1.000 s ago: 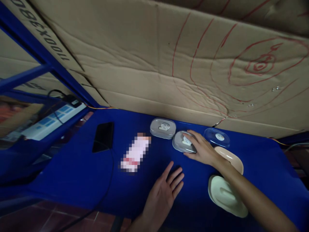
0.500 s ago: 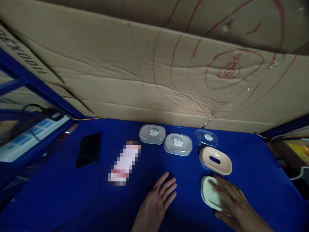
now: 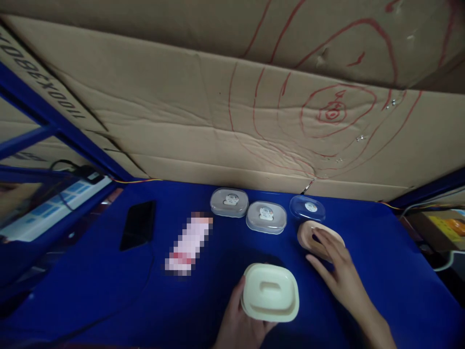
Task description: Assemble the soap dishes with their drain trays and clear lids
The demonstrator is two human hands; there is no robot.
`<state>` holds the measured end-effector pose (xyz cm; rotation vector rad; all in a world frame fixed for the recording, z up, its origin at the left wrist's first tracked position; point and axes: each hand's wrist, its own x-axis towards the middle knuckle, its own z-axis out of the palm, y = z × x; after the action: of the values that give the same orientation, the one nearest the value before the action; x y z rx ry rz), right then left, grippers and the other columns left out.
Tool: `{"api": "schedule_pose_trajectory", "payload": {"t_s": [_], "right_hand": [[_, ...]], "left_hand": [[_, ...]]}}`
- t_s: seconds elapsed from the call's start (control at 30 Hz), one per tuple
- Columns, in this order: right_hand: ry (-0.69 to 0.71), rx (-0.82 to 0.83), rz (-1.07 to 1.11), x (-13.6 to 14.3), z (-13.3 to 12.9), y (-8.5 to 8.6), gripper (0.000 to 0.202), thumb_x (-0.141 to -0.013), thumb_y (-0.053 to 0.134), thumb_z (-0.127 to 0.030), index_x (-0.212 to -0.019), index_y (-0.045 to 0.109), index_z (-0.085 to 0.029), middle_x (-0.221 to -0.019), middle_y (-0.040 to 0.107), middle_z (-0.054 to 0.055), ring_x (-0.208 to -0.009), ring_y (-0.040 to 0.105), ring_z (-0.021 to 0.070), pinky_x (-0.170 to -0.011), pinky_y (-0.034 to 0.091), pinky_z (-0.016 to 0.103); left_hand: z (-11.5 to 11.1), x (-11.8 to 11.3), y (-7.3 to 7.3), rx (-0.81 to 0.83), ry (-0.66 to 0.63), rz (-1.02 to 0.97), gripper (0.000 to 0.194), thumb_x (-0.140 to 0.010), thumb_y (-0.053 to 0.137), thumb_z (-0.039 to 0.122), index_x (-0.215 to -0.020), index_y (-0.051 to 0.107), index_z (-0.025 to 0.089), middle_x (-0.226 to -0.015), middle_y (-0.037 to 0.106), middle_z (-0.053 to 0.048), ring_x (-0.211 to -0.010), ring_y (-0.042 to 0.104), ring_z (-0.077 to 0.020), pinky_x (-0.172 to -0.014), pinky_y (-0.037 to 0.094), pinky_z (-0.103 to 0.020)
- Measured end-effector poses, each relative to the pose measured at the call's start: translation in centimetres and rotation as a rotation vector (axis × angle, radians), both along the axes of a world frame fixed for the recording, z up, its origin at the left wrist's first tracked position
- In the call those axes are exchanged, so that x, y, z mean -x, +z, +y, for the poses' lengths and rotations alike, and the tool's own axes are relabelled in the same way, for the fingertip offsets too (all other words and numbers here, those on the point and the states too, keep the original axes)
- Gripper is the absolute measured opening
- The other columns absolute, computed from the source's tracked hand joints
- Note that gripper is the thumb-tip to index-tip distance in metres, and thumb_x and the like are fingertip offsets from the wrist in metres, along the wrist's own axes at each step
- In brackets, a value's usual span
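My left hand (image 3: 241, 317) holds a pale green oval dish (image 3: 271, 292) from its left side and underneath, with the recessed face up. At the right, my right hand (image 3: 336, 264) reaches over a peach oval dish (image 3: 315, 240); its fingers are apart and lie over the dish's slot, and whether they press on it is unclear. Behind that dish lies a clear lid (image 3: 307, 207) with a round label. Two lidded grey boxes (image 3: 229, 202) (image 3: 266, 217) with round labels stand at the back middle.
On the blue table (image 3: 174, 310), a black phone-like slab (image 3: 138, 225) with a cable and a pixelated pink item (image 3: 189, 245) lie at the left. A cardboard wall (image 3: 174, 121) closes off the back. A power strip (image 3: 58, 208) is at the far left.
The pale green dish has moved from under my right hand into my left hand, nearer the middle. My right hand has left it and moved back over the peach dish.
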<state>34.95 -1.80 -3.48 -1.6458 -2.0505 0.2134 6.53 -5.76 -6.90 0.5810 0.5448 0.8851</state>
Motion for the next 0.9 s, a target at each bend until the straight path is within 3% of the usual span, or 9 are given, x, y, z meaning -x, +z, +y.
{"api": "schedule_pose_trajectory", "payload": {"t_s": [0.07,0.17,0.23,0.3,0.43,0.6,0.7,0.8,0.9], "right_hand": [[-0.114,-0.065,-0.16,-1.7,0.7,-1.3,0.051,-0.103,0.054,-0.046,-0.151,0.05,-0.031,-0.146,0.061,0.01,-0.133,0.057,0.0343,-0.108,0.045,0.057],[-0.132,-0.065,-0.227,-1.9,0.0,-2.1,0.04,-0.106,0.048,-0.037,-0.144,0.058,-0.032,-0.133,0.07,0.008,-0.118,0.066,0.0325,-0.094,0.051,0.051],[-0.101,-0.081,-0.148,-0.3,-1.4,-1.5,0.042,-0.106,0.048,-0.032,-0.147,0.055,-0.031,-0.135,0.069,0.008,-0.121,0.065,0.032,-0.094,0.052,0.049],[0.015,-0.074,-0.074,2.3,-2.7,-0.3,0.047,-0.105,0.047,-0.027,-0.151,0.049,-0.032,-0.141,0.066,0.007,-0.128,0.062,0.0303,-0.098,0.051,0.047],[0.348,-0.018,-0.14,7.7,-4.2,1.7,0.055,-0.102,0.052,-0.023,-0.156,0.044,-0.028,-0.147,0.062,0.004,-0.133,0.06,0.0262,-0.105,0.05,0.04],[0.496,-0.027,-0.198,10.1,-4.3,1.6,0.058,-0.101,0.05,-0.017,-0.158,0.042,-0.022,-0.143,0.065,0.006,-0.13,0.062,0.0249,-0.113,0.046,0.04],[0.527,-0.001,-0.119,7.7,-2.2,1.2,0.054,-0.104,0.051,-0.028,-0.158,0.041,-0.026,-0.147,0.062,0.008,-0.137,0.056,0.0249,-0.114,0.046,0.041],[0.261,-0.053,-0.064,2.8,3.4,0.7,0.049,-0.107,0.046,-0.034,-0.155,0.042,-0.03,-0.155,0.052,0.009,-0.144,0.049,0.027,-0.118,0.041,0.047],[0.072,-0.044,-0.103,-2.5,10.2,0.0,0.059,-0.101,0.057,-0.047,-0.155,0.044,-0.027,-0.166,0.035,0.013,-0.153,0.03,0.0425,-0.12,0.028,0.065]], "left_hand": [[0.3,0.6,-0.4,0.03,0.07,-0.012,0.068,-0.101,0.015,0.041,-0.127,0.07,0.011,-0.156,0.051,-0.008,-0.157,0.001,-0.0286,-0.115,0.007,-0.072],[0.6,0.5,-1.4,0.159,0.074,-0.131,0.056,-0.102,0.032,0.05,-0.135,0.066,0.021,-0.151,0.059,-0.004,-0.158,0.021,-0.0271,-0.119,0.019,-0.068],[0.9,-0.1,-1.8,0.275,0.056,-0.235,0.05,-0.099,0.045,0.057,-0.138,0.065,0.033,-0.151,0.06,0.0,-0.154,0.034,-0.0282,-0.125,0.022,-0.06],[1.2,-0.8,-1.7,0.364,0.041,-0.313,0.052,-0.096,0.05,0.06,-0.14,0.063,0.036,-0.15,0.061,0.0,-0.152,0.04,-0.0296,-0.126,0.023,-0.056],[2.0,-1.5,0.2,0.524,-0.013,-0.463,0.061,-0.097,0.048,0.062,-0.134,0.069,0.018,-0.139,0.07,-0.009,-0.143,0.051,-0.0282,-0.122,0.033,-0.043],[2.5,-1.1,1.7,0.584,-0.043,-0.507,0.071,-0.098,0.044,0.064,-0.125,0.071,0.005,-0.122,0.077,-0.017,-0.128,0.064,-0.0241,-0.106,0.046,-0.028],[2.3,-0.7,1.1,0.595,0.067,-0.508,0.056,-0.102,0.045,0.057,-0.125,0.073,0.015,-0.127,0.077,-0.009,-0.126,0.065,-0.0225,-0.111,0.044,-0.032],[2.0,-0.2,0.4,0.58,0.162,-0.5,0.042,-0.103,0.047,0.051,-0.126,0.074,0.028,-0.133,0.075,-0.001,-0.134,0.061,-0.0259,-0.12,0.036,-0.044],[1.8,0.3,-0.1,0.603,0.181,-0.463,0.035,-0.102,0.051,0.048,-0.123,0.075,0.034,-0.13,0.076,0.002,-0.134,0.061,-0.0283,-0.124,0.031,-0.051]]}}
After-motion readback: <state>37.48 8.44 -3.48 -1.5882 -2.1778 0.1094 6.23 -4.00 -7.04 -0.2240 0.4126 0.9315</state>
